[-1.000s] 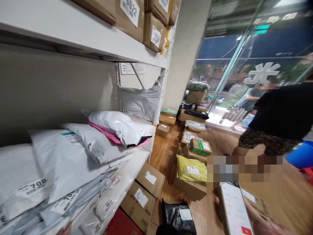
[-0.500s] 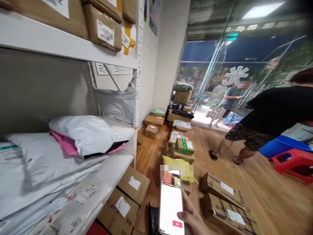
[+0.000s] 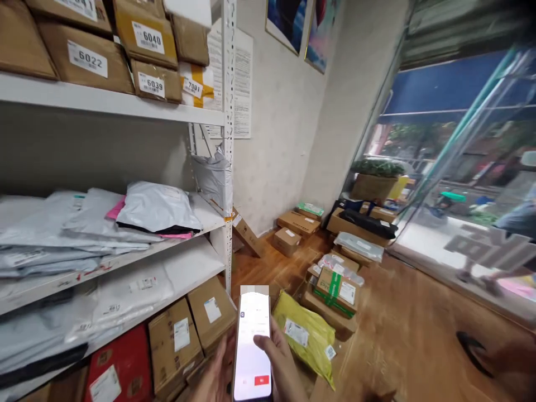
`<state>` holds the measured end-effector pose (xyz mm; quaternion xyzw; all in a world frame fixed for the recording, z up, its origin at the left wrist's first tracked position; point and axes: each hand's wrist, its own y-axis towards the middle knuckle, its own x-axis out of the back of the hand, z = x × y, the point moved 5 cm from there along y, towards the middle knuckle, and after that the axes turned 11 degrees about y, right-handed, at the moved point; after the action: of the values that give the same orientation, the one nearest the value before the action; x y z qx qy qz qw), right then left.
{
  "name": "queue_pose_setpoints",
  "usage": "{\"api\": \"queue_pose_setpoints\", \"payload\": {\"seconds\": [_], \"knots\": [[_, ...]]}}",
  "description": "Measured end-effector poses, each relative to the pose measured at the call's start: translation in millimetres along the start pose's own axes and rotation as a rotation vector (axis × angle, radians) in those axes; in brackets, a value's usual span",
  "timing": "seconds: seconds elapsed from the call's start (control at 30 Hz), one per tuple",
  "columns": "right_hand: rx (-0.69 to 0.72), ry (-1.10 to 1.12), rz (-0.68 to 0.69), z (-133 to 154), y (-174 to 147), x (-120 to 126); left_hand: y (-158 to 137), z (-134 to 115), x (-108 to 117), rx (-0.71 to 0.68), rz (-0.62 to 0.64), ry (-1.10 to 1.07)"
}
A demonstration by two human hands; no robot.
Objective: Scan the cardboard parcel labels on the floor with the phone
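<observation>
A white-screened phone [image 3: 252, 340] stands upright at the bottom middle of the view, with a small red button low on its screen. My right hand [image 3: 288, 365] grips its right edge, thumb resting across the screen. My left hand [image 3: 211, 381] comes up from below and touches the phone's left edge. Just beyond the phone, a yellow mailer bag [image 3: 305, 332] lies on the wooden floor, beside a cardboard box with green tape [image 3: 337, 287].
White metal shelving [image 3: 125, 109] fills the left: numbered cardboard boxes [image 3: 86, 56] on top, grey poly mailers [image 3: 154, 206] below, more boxes [image 3: 176, 338] at floor level. Parcels are heaped toward the glass front [image 3: 460, 167]. A person's sandalled foot [image 3: 473, 346] shows at right.
The view has swung left toward the shelving and wall. The person in black has slipped almost out of view at right. My left hand has come up to the phone.
</observation>
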<state>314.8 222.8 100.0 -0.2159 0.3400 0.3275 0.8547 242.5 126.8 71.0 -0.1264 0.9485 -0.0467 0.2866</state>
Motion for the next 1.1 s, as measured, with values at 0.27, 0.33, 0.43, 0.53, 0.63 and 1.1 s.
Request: {"api": "queue_pose_setpoints", "payload": {"seconds": [0.27,0.33,0.43,0.53,0.63,1.1], "knots": [[-0.037,-0.068,0.023,24.8,-15.9,32.4,-8.8,11.0,-81.1,0.088,-0.13,0.013],[-0.083,-0.028,0.07,25.9,-23.1,31.6,-13.6,14.0,-82.7,0.084,-0.222,0.043],[-0.152,0.036,0.19,29.0,-33.4,24.3,-22.5,14.5,-82.9,0.07,-0.328,0.017],[-0.187,0.045,0.327,29.7,-38.5,16.2,-33.7,12.9,-82.8,0.031,-0.369,-0.002],[-0.238,-0.003,0.384,22.4,-39.7,16.6,-44.4,15.0,-80.3,-0.021,-0.381,-0.02],[-0.263,-0.087,0.445,28.9,-64.4,13.5,-57.2,39.5,-74.2,-0.1,-0.326,-0.15]]}}
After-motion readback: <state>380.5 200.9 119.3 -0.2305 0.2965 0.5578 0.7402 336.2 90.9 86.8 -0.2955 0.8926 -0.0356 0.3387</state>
